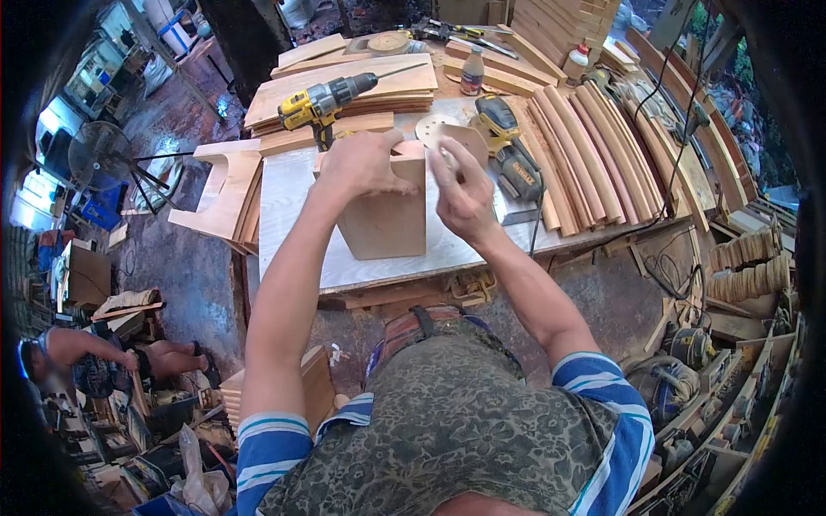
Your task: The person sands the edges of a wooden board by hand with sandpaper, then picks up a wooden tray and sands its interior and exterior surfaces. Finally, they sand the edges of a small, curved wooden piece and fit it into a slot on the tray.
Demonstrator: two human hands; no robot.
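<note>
A tapered wooden box [384,225] stands on the pale work board near its front edge. My left hand [366,163] grips its top, the thumb and fingers spread over the rim. Just right of the box, my right hand [465,193] is raised with its fingers curled together; I cannot tell what is pinched in them. Behind its fingertips show a pale sanding disc with holes [428,129] and a brown sheet [469,138]. A yellow and black sander [508,142] lies right of them. Behind my left hand, a yellow cordless drill [323,103] with a long bit rests by stacked boards.
Curved wooden slats [576,159] lie in rows at the right of the board [288,228]. A small bottle [472,73] and a glue bottle [577,62] stand at the back. Cut wooden pieces [222,189] jut out at left. The sander's cord hangs over the front edge. Another person [112,357] works low at left.
</note>
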